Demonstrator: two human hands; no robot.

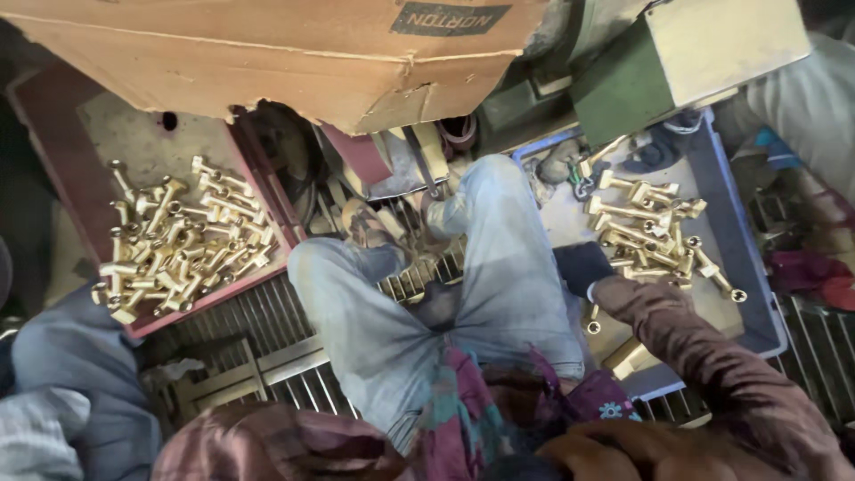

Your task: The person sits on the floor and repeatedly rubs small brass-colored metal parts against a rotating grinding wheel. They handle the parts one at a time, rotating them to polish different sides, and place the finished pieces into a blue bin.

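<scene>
My right hand (581,265), in a dark glove at the end of a brown sleeve, reaches onto a blue tray (744,267) at the right. It rests at the near edge of a heap of brass T-shaped fittings (646,233). One brass fitting (592,319) sits just under the wrist; whether the hand grips anything cannot be made out. My left hand is out of sight; only a maroon sleeve (267,445) shows at the bottom. A second heap of brass fittings (178,245) lies in a red tray (267,191) at the left.
My legs in light jeans (499,267) stretch over a metal grating (267,325), with a row of brass pieces (419,278) between the knees. A cardboard box (294,62) and a green machine (623,102) hang above. Another person's grey-blue clothing (71,374) is at the lower left.
</scene>
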